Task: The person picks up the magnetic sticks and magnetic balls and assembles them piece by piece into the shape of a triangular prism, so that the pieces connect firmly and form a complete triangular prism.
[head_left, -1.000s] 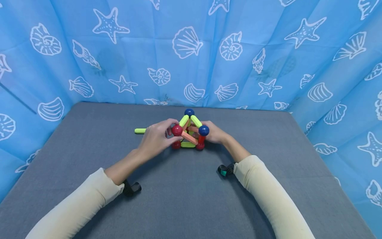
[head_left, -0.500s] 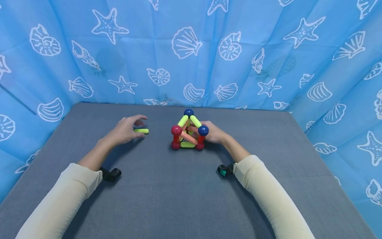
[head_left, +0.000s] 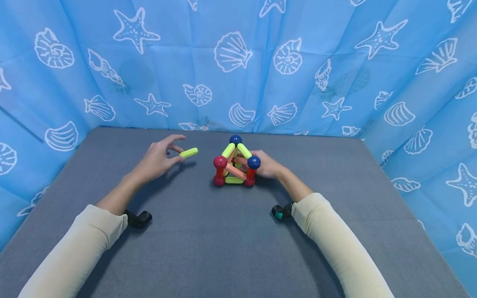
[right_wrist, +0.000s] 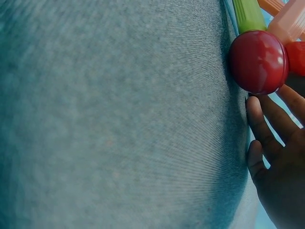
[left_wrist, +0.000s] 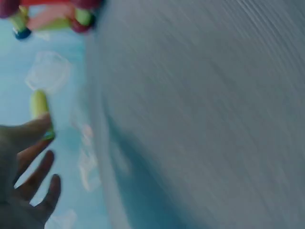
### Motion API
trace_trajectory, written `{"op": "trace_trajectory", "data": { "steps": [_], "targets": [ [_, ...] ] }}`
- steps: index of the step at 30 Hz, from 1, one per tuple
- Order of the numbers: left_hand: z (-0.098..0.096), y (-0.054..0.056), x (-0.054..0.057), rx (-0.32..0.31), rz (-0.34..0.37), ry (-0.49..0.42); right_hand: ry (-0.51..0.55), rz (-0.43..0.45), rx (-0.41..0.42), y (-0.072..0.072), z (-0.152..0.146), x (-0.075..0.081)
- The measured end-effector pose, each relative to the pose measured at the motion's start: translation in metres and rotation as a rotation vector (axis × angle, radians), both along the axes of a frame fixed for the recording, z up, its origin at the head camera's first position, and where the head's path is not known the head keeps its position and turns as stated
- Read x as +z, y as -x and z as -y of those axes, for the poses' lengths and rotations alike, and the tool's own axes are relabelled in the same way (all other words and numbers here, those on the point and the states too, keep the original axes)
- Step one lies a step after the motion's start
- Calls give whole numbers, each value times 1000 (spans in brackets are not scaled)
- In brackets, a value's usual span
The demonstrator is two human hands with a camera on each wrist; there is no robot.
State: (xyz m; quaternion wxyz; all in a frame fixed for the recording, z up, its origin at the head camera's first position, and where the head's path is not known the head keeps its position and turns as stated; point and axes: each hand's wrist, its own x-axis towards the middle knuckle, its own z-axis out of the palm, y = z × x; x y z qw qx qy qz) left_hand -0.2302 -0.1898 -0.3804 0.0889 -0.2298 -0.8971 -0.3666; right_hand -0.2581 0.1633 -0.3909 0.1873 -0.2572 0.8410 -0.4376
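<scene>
Between thumb and fingertip, my left hand [head_left: 158, 157] pinches a yellow-green magnetic stick [head_left: 189, 152], raised over the table. The left wrist view shows that stick [left_wrist: 39, 106] upright, the other fingers spread below it. At mid-table stands a magnetic building frame [head_left: 235, 171] of yellow-green, orange and red sticks joined by red and blue balls, a blue ball [head_left: 235, 140] at its peak. My right hand [head_left: 268, 165] holds the frame's right side, its fingertips partly hidden behind the sticks. In the right wrist view, a red ball [right_wrist: 258, 62] sits beside those fingers [right_wrist: 259, 119].
A grey cloth-covered table [head_left: 223, 240] lies under everything. Behind it and along the sides hangs a blue curtain [head_left: 253, 87] with white shells and starfish. Black wrist devices [head_left: 138, 219] stick out under both cream sleeves [head_left: 335, 244].
My left hand has let go of the frame's red ball, moved left to the yellow-green stick lying there, and lifted it off the table. The right hand and frame stay put.
</scene>
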Motion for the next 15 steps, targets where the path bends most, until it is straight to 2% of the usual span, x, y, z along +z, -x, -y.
{"op": "trace_trajectory", "data": {
  "steps": [4, 7, 10, 15],
  "targets": [
    [-28, -10, 20, -12, -138, -220, 8, 14, 0, 0, 1, 0],
    [-52, -20, 33, -72, -177, -325, 3, 3, 4, 1, 1, 0],
    [-73, -29, 38, -149, -169, -343, -18, -29, 11, 1, 1, 1],
    [-95, -37, 36, -240, -137, -270, -7, -8, 9, 1, 1, 0]
  ]
}}
